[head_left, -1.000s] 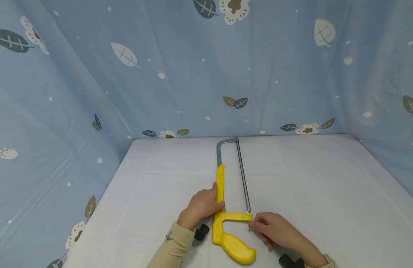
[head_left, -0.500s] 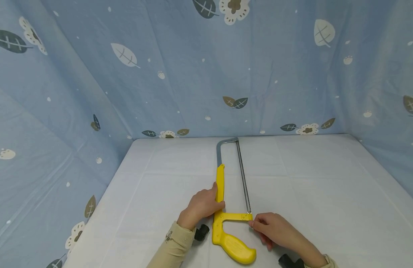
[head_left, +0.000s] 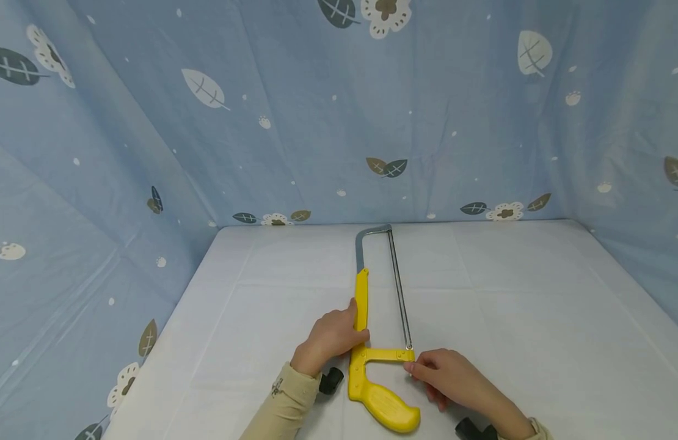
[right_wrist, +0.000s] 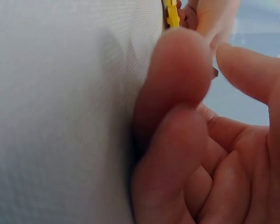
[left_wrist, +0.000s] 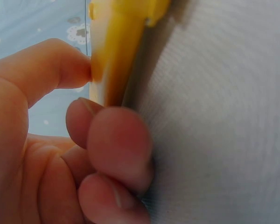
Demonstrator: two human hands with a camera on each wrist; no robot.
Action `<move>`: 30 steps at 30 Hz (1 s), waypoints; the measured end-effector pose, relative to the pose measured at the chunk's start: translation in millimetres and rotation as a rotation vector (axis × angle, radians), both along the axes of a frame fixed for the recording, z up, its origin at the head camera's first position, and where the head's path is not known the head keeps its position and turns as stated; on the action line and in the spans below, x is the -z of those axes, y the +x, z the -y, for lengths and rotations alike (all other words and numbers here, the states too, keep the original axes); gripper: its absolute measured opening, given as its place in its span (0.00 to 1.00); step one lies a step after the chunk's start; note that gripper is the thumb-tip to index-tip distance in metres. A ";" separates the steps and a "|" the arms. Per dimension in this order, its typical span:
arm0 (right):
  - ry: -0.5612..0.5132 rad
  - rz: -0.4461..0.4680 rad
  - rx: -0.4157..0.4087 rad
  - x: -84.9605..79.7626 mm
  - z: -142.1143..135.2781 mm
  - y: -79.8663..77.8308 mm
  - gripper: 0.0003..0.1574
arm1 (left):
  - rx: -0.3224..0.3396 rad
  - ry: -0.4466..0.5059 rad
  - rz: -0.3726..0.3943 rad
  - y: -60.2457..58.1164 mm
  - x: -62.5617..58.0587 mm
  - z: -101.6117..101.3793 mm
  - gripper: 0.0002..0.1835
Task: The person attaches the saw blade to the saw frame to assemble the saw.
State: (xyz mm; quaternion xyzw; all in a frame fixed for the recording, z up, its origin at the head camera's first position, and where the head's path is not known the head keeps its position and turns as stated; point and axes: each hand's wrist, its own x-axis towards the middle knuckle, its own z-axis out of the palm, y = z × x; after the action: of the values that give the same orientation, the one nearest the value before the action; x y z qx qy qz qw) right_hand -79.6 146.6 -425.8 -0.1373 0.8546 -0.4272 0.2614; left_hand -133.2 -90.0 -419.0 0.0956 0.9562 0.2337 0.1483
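A hacksaw with a yellow handle [head_left: 391, 408] and grey metal front bow lies flat on the white table. My left hand [head_left: 330, 335] grips the yellow frame [head_left: 361, 305] along its back, thumb on one side and fingers curled at the other in the left wrist view. At the near end of the blade [head_left: 399, 290], my right hand [head_left: 451, 379] has thumb and forefinger together at the hacksaw's wing nut, which the fingertips mostly hide. A small dark tip, probably the wing nut [right_wrist: 215, 72], shows between the fingers in the right wrist view.
A white cloth covers the table [head_left: 284, 269]. Blue patterned fabric [head_left: 295, 140] hangs behind and at both sides. Black wrist-camera parts sit by the left wrist [head_left: 331, 381] and right wrist [head_left: 473, 429].
My right thumb and fingertips have shifted slightly left at the wing nut, covering the small metal part that showed a second ago. The left hand and hacksaw stay in place.
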 end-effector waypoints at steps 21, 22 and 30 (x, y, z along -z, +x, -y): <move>0.008 0.021 0.038 2.5 -1.8 -2.6 0.22 | 0.004 0.008 0.009 -0.6 -0.7 0.5 0.42; 0.013 0.021 0.042 2.8 -1.7 -2.5 0.22 | 0.003 0.010 0.009 -0.4 -0.4 0.5 0.42; 0.014 0.012 0.039 0.2 -1.3 -0.7 0.21 | -0.001 0.009 0.003 -0.4 0.9 0.5 0.42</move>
State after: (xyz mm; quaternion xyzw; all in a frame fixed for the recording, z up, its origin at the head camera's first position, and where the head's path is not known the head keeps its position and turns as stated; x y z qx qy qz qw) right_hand -80.3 147.9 -426.0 -0.1162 0.8585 -0.4270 0.2592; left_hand -133.7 -90.4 -419.8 0.0954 0.9549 0.2383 0.1493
